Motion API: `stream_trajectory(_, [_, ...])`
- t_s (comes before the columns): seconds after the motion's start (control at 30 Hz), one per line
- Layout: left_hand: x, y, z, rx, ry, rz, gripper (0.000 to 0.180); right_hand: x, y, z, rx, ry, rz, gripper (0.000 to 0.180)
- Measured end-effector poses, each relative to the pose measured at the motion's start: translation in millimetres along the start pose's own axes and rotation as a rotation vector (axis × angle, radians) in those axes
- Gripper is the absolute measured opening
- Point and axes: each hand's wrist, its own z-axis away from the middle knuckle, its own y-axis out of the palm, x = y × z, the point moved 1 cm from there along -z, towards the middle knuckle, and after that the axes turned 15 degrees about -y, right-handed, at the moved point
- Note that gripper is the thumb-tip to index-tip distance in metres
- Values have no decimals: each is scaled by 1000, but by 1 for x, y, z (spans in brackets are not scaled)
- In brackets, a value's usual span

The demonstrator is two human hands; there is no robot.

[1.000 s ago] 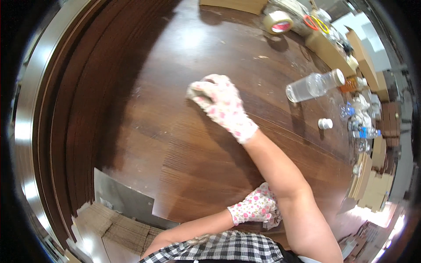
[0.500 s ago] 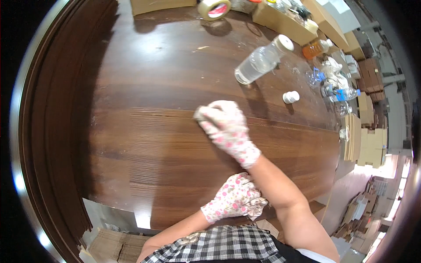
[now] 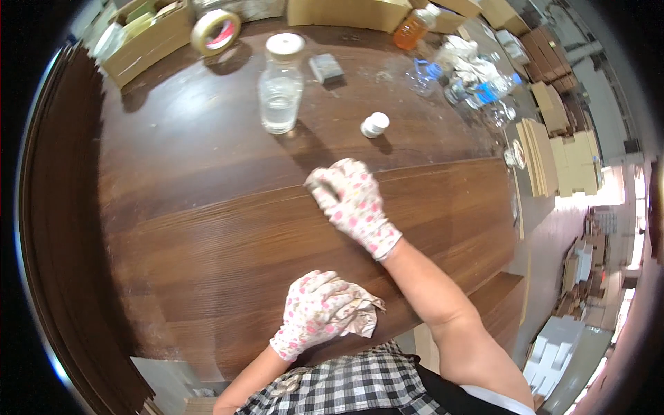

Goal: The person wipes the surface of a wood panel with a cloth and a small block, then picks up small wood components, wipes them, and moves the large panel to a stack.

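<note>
Both my hands wear white gloves with pink flowers. My left hand is closed around a crumpled beige cloth, close to the near edge of the dark wood-grain board. Farther forward, my right hand is at the seam across the board, its fingers curled and pinched together. Whatever the right fingertips hold, if anything, is hidden by the glove. Beyond that hand stand a clear bottle with a white lid and some clear liquid, and a small white bottle.
A grey block lies behind the clear bottle. At the back are a tape roll and a cardboard box. Farther right are an orange-liquid bottle, several plastic bottles and white rags. A tall dark board stack borders the left.
The view has swung right, so the bottles now appear farther left. My left hand and the cloth have come out from beside my right forearm. My right hand remains by the seam.
</note>
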Motion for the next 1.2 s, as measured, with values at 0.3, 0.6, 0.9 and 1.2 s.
stream_trajectory(0.3, [-17, 0, -14, -75, 23, -97, 33, -144, -93, 73, -38, 231, 262, 15])
stream_trajectory(0.6, [-50, -19, -20, -196, -64, -203, 30, -188, -152, 123, -106, 226, 362, 9])
stream_trajectory(0.9, [-68, -6, -23, -284, -191, -287, 35, -172, -156, 124, -63, 231, 122, 9])
stream_trajectory(1.2, [-76, 4, -31, -338, -186, -258, 32, -292, -226, 182, -4, 554, 263, 11])
